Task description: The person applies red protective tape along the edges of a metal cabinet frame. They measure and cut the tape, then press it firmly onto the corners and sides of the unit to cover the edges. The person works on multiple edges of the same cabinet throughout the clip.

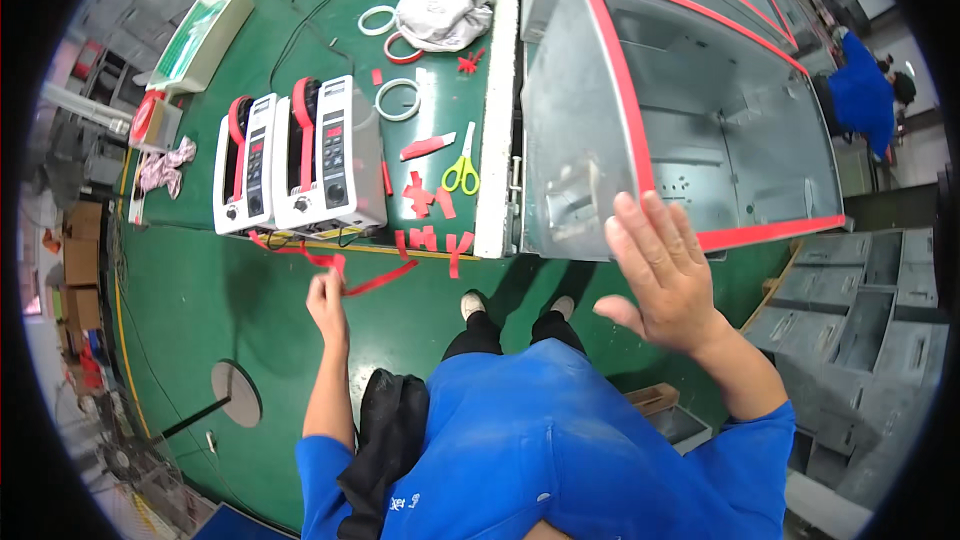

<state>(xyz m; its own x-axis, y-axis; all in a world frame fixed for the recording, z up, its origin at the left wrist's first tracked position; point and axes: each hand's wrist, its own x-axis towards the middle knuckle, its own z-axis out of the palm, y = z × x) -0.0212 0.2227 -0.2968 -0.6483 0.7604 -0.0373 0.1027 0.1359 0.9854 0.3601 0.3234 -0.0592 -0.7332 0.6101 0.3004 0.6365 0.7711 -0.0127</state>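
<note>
Near the front edge of the green table, my left hand point(327, 305) is closed, fingertips pinched on a red tape strip point(380, 280). The strip trails to the right of the fingers and back toward two white tape dispensers point(325, 155) with red tape rolls on top. My right hand point(665, 280) is raised and open, palm flat and fingers stretched. It is beside the lower corner of a grey metal cabinet point(580, 130), whose front rim carries red tape point(622, 70). Whether the fingertips touch the rim I cannot tell.
On the green table point(330, 50) lie yellow-handled scissors point(461, 172), cut red tape pieces point(420, 195), tape rings point(398, 100) and a white cloth bag point(445, 10). Grey metal boxes point(850, 300) stand at the right. A co-worker in blue point(862, 90) is at the far right.
</note>
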